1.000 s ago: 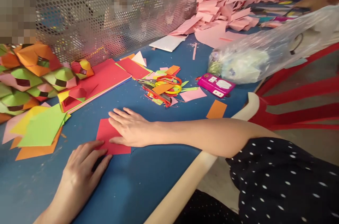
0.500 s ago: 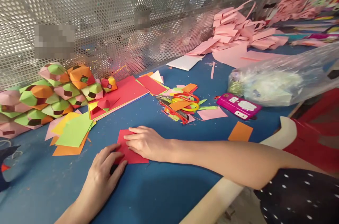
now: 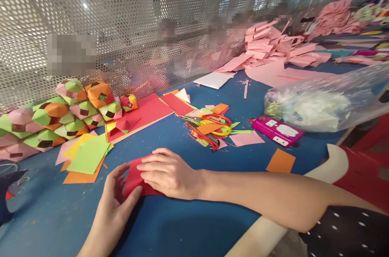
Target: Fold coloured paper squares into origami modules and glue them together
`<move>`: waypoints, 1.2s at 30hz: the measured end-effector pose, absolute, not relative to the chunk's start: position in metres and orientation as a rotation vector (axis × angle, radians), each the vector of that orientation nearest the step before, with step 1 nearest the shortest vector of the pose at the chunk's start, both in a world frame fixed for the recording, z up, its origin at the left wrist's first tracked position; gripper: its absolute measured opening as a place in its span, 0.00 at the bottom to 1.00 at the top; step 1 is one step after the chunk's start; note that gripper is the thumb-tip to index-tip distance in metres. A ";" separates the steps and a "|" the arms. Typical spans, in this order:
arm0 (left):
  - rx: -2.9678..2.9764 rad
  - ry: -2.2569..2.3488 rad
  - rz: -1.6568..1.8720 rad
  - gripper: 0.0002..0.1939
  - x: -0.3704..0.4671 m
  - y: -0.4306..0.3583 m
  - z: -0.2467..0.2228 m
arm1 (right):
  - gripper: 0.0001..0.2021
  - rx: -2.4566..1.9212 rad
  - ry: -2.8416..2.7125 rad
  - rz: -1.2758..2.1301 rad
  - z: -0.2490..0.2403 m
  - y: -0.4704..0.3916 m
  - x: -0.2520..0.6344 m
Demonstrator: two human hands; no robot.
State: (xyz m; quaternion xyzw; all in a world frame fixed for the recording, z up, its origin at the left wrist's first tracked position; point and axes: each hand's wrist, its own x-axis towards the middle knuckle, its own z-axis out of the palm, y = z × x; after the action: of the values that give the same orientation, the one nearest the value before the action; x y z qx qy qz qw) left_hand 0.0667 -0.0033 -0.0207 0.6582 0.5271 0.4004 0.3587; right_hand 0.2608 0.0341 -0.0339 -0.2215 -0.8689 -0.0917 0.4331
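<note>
A red sheet of paper (image 3: 133,179) lies on the blue table, its left end raised a little and its right part hidden under a hand. My left hand (image 3: 114,198) holds that left end, thumb on the near side and fingers curled round the far edge. Flat across the paper lies my right hand (image 3: 170,174), its fingers stretched to the left and pressing down. Beyond the hands, scissors with red and yellow handles (image 3: 217,123) rest among paper scraps. Green, yellow and orange sheets (image 3: 86,153) are fanned out to the left.
Folded paper modules (image 3: 57,117) are stacked at the left against a perforated metal screen (image 3: 127,18). Red sheets (image 3: 148,109) lie behind. To the right are a magenta case (image 3: 277,129), a clear plastic bag (image 3: 316,105), an orange piece (image 3: 281,160) and pink strips (image 3: 267,46).
My left hand has gone from resting beside the red paper to gripping its left end, which is now lifted. My right hand stays on the paper. The camera view has shifted slightly.
</note>
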 end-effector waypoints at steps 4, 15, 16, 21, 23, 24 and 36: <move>1.437 1.255 0.931 0.26 0.069 -0.003 -0.016 | 0.08 -0.550 -2.166 -0.150 -0.028 0.032 0.262; 1.564 1.297 1.062 0.18 0.072 -0.007 -0.016 | 0.17 -1.054 -1.609 1.109 -0.024 0.034 0.263; 1.551 1.290 1.057 0.18 0.072 -0.007 -0.016 | 0.17 -1.040 -1.608 1.156 -0.024 0.033 0.263; 1.517 1.324 1.138 0.16 0.071 -0.004 -0.018 | 0.13 -1.034 -1.661 1.052 -0.023 0.031 0.262; 1.535 1.323 1.155 0.16 0.070 -0.004 -0.019 | 0.12 -1.073 -1.687 0.880 -0.023 0.034 0.264; 1.545 1.314 1.163 0.16 0.070 -0.004 -0.019 | 0.13 -1.098 -1.691 0.825 -0.024 0.036 0.265; 1.589 1.329 1.156 0.15 0.069 -0.001 -0.020 | 0.16 -1.079 -1.830 1.019 -0.024 0.037 0.268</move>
State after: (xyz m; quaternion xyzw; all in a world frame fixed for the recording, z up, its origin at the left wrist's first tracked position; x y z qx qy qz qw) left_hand 0.0689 -0.0013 -0.0196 0.6209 0.5194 0.4517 0.3751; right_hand 0.2675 0.0372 -0.0241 -0.4232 -0.7175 0.3994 0.3828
